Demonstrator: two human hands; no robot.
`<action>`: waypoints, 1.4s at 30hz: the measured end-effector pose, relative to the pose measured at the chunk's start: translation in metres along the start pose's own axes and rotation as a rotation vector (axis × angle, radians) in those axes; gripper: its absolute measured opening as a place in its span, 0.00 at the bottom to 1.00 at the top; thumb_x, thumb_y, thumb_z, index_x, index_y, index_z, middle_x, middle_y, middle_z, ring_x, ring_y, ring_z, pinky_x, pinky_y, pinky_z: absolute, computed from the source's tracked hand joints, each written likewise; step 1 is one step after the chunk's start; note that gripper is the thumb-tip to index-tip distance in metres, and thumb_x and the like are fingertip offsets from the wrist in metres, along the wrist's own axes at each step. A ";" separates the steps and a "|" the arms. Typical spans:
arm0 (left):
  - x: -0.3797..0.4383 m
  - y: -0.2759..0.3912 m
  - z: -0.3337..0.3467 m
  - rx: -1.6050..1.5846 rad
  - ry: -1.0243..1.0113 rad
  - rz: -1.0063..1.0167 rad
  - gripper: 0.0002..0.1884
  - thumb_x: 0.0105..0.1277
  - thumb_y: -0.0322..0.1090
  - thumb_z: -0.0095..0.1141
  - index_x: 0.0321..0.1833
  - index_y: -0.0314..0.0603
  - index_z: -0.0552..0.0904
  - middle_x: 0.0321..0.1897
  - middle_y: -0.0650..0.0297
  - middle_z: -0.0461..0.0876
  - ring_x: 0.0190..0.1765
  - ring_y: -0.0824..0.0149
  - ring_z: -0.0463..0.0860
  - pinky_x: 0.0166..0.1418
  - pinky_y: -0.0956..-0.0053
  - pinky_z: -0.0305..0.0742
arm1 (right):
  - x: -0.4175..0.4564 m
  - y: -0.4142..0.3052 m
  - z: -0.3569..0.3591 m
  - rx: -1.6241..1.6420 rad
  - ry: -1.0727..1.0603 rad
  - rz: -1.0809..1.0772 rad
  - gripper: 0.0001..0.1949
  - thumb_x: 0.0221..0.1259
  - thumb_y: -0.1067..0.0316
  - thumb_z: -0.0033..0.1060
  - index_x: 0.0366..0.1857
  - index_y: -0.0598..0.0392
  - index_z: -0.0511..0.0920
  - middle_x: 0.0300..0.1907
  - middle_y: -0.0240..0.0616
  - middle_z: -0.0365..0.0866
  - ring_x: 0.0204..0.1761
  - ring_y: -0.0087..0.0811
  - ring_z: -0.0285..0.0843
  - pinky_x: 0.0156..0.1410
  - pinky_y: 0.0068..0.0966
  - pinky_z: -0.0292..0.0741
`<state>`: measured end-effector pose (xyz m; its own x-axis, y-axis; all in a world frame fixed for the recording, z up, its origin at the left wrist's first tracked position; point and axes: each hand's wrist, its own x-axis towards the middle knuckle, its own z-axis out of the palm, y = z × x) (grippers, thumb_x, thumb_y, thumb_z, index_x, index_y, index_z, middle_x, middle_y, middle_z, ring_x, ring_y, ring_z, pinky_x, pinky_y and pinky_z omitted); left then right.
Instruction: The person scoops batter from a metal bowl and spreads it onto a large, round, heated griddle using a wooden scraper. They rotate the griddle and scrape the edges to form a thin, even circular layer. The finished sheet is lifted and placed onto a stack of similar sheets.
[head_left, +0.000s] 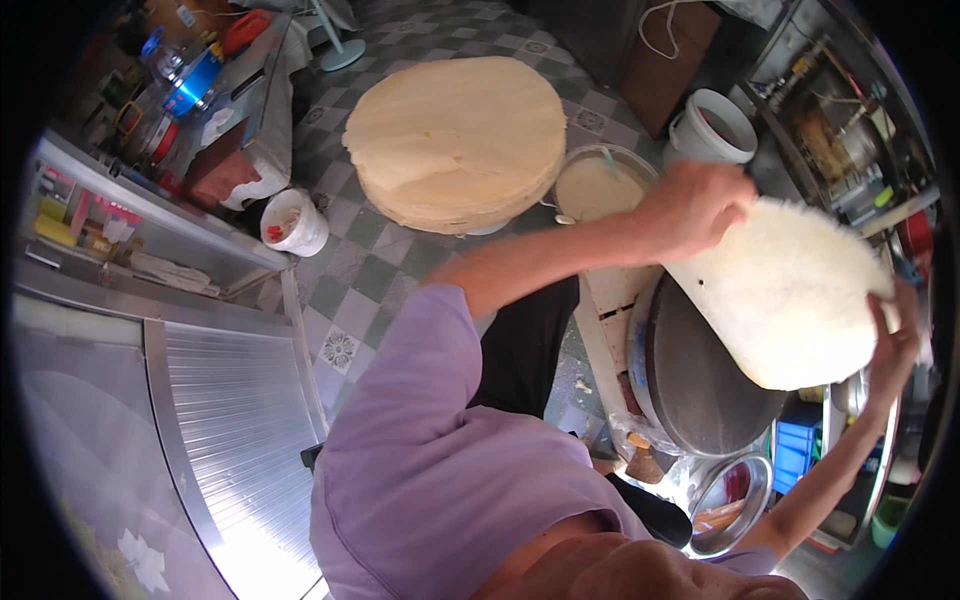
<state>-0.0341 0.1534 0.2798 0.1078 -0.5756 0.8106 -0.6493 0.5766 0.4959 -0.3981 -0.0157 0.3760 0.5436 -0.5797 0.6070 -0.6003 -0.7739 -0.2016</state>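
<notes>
My left hand (705, 210) pinches the upper left edge of a large, thin, pale pancake (795, 292). At its lower right edge, my right hand (892, 337) grips it with thumb and fingers. The pancake hangs bent above a round dark griddle (690, 375), covering part of it. A tall stack of round thin pancakes (457, 135) lies to the upper left. Between stack and griddle, a tub of pale batter (600, 184) holds a light-coloured utensil. A wooden-handled scraper (645, 461) rests by the griddle's near edge.
A white bucket (716, 127) stands beyond the batter tub. Another small white bucket (296, 223) is on the tiled floor at left. A cluttered table (262, 112) and metal-framed cabinet (225, 360) border the left side. Shelves with a blue basket (795, 454) lie right of the griddle.
</notes>
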 end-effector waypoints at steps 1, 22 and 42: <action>0.016 0.003 -0.026 0.046 0.003 0.008 0.06 0.58 0.27 0.65 0.36 0.33 0.85 0.32 0.52 0.85 0.37 0.51 0.85 0.42 0.59 0.79 | 0.026 -0.010 -0.003 0.077 -0.005 0.013 0.18 0.63 0.71 0.69 0.57 0.59 0.80 0.58 0.38 0.81 0.59 0.32 0.75 0.67 0.30 0.69; 0.140 -0.194 -0.246 1.119 -0.269 0.173 0.33 0.58 0.32 0.68 0.70 0.50 0.77 0.72 0.54 0.73 0.76 0.48 0.64 0.83 0.40 0.44 | 0.147 -0.339 0.452 1.793 -0.087 0.942 0.17 0.59 0.84 0.65 0.53 0.68 0.78 0.53 0.48 0.83 0.54 0.43 0.83 0.65 0.39 0.80; -0.215 -0.165 -0.219 1.188 -0.236 -0.141 0.23 0.60 0.32 0.60 0.59 0.32 0.80 0.57 0.47 0.82 0.66 0.45 0.77 0.79 0.41 0.59 | 0.039 -0.368 0.521 1.875 -0.084 1.186 0.21 0.64 0.81 0.63 0.60 0.68 0.72 0.56 0.45 0.80 0.56 0.42 0.83 0.58 0.36 0.85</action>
<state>0.2151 0.3090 0.0917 0.1737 -0.7531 0.6346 -0.9409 -0.3172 -0.1189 0.1496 0.1141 0.0730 0.5112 -0.7945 -0.3277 0.4780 0.5797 -0.6599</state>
